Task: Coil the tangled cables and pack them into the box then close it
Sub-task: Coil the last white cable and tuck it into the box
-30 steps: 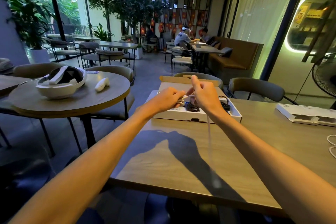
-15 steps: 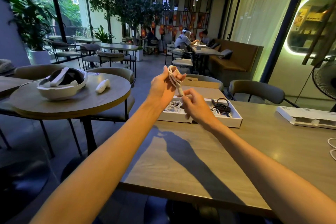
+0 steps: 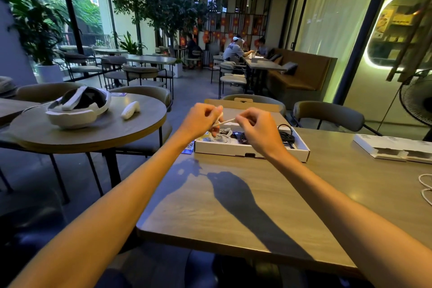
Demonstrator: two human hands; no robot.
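An open white cardboard box (image 3: 233, 151) lies on the wooden table (image 3: 257, 206), its brown lid (image 3: 243, 104) folded back. Inside it are a coiled white cable (image 3: 221, 138) on the left and a black cable (image 3: 286, 135) on the right. Both hands hover just above the box. My left hand (image 3: 198, 119) grips a small coil of white cable (image 3: 224, 121), and my right hand (image 3: 259, 127) pinches the free end of that same cable, stretched between the two hands.
Another loose white cable (image 3: 426, 188) lies at the table's right edge, near a flat white box insert (image 3: 395, 150). A round table (image 3: 88, 129) to the left carries a white headset (image 3: 78, 106) and controller (image 3: 130, 110). Chairs stand behind the box; a fan (image 3: 418, 98) is at right.
My left hand came down from head height to just above the box with the coil. My right hand rose and now pulls the cable end sideways to the right.
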